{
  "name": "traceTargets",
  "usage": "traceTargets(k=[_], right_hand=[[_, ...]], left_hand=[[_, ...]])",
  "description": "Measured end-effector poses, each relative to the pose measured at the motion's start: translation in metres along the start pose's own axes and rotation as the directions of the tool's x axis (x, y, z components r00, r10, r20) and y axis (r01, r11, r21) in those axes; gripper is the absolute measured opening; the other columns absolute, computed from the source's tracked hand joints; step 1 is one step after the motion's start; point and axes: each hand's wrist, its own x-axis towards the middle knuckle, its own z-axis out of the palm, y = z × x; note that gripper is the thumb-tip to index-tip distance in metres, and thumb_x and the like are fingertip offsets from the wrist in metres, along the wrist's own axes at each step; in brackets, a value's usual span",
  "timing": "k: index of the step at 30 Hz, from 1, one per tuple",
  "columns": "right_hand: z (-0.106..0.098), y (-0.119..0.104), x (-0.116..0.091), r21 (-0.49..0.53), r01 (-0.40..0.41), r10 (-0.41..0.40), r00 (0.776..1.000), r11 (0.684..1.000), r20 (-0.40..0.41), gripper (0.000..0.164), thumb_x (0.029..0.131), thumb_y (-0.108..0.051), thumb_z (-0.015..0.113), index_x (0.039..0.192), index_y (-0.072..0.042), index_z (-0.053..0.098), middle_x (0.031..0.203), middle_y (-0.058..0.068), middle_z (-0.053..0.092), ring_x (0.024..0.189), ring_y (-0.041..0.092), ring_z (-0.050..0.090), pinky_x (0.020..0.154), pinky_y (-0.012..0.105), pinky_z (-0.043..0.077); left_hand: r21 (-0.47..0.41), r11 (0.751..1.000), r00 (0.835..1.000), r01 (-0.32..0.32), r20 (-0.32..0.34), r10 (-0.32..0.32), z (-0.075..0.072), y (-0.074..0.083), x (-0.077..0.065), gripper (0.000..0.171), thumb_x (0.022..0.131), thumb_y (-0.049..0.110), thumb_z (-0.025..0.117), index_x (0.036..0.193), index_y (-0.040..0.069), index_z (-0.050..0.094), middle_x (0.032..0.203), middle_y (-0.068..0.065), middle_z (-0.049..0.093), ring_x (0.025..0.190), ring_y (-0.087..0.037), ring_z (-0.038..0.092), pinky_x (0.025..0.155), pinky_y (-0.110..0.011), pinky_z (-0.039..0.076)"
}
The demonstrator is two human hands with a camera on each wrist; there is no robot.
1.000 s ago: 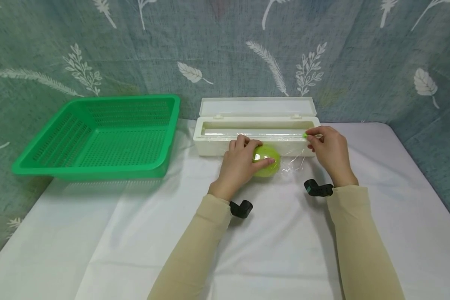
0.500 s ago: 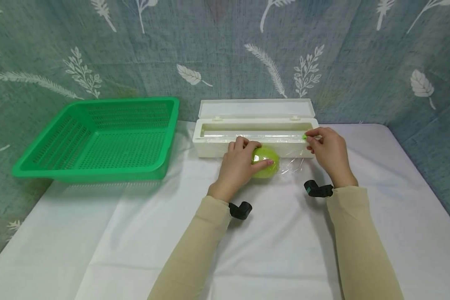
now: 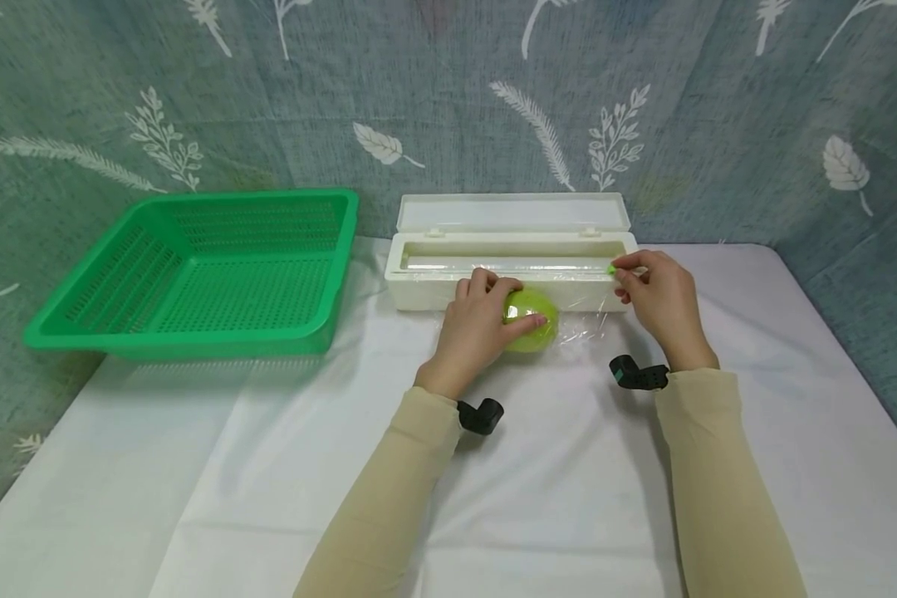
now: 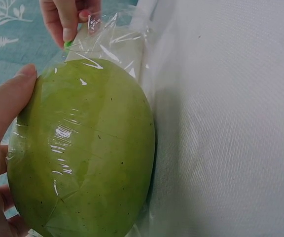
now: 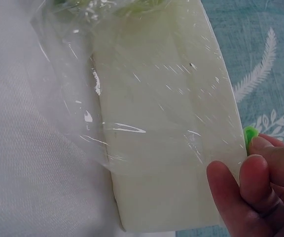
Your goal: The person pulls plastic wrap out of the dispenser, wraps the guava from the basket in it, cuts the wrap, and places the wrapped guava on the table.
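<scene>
A yellow-green, round fruit (image 4: pixel 88 148) is covered in clear cling film on the table, against the front of a white cling film dispenser (image 3: pixel 426 292). My left hand (image 3: pixel 473 328) grips the fruit from its left, thumb across the near side and fingers over the back. From the fruit the clear film (image 5: pixel 152 108) stretches right, over the dispenser's front and edge. Near that edge's right end, my right hand (image 3: pixel 661 301) pinches a small green slide cutter (image 5: pixel 251 134) between thumb and finger. In the head view the fingers partly hide the cutter.
The dispenser's lid (image 3: pixel 512 213) stands raised at the back, with the roll's trough behind the front edge. On the left sits a green perforated basket (image 3: pixel 217 345). White cloth (image 3: pixel 553 498) covers the table; a leaf-patterned curtain (image 3: pixel 448 124) hangs behind.
My right hand has shifted slightly to the right along the dispenser's edge with the green slide cutter. The left hand and the fruit stay in place.
</scene>
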Motion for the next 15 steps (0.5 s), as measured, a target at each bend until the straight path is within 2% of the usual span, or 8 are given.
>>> traceTargets(k=[7, 9, 12, 15], right_hand=[[0.002, 0.001, 0.0, 0.024, -0.014, 0.014, 1.0, 1.0, -0.009, 0.017, 0.088, -0.014, 0.056, 0.101, -0.005, 0.063, 0.091, 0.007, 0.052, 0.064, 0.015, 0.059, 0.052, 0.033, 0.044], [0.002, 0.003, 0.001, 0.034, -0.005, 0.005, 1.0, 0.999, -0.015, 0.018, 0.088, -0.015, 0.056, 0.101, -0.003, 0.063, 0.091, 0.009, 0.052, 0.064, 0.017, 0.06, 0.052, 0.032, 0.044], [0.008, 0.017, 0.009, 0.04, -0.002, 0.003, 1.0, 0.999, -0.028, 0.02, 0.088, -0.019, 0.057, 0.102, -0.006, 0.063, 0.094, 0.008, 0.052, 0.065, 0.017, 0.06, 0.048, 0.031, 0.044], [0.021, 0.048, 0.022, -0.005, -0.014, 0.014, 0.999, 1.0, -0.048, 0.022, 0.088, -0.029, 0.056, 0.103, -0.015, 0.063, 0.096, 0.002, 0.051, 0.064, 0.01, 0.059, 0.047, 0.027, 0.043]], left_hand=[[0.0, 1.0, 1.0, 0.009, 0.007, -0.009, 0.0, 0.0, -0.001, 0.062, 0.074, 0.064, 0.054, 0.119, 0.022, 0.054, 0.112, -0.002, 0.04, 0.096, -0.02, 0.037, 0.071, -0.034, 0.038], [-0.005, 1.0, 1.0, 0.005, 0.001, -0.005, 0.0, 0.0, 0.0, 0.061, 0.074, 0.063, 0.055, 0.118, 0.022, 0.054, 0.111, -0.001, 0.04, 0.096, -0.02, 0.037, 0.07, -0.034, 0.038], [-0.004, 1.0, 1.0, 0.0, -0.004, 0.0, 0.0, 0.0, 0.001, 0.061, 0.074, 0.063, 0.055, 0.118, 0.022, 0.053, 0.111, -0.001, 0.04, 0.096, -0.02, 0.037, 0.07, -0.034, 0.038], [-0.003, 1.0, 1.0, 0.004, 0.007, -0.004, -0.001, 0.0, 0.001, 0.062, 0.074, 0.064, 0.054, 0.119, 0.022, 0.053, 0.111, -0.001, 0.039, 0.096, -0.02, 0.037, 0.071, -0.034, 0.038]])
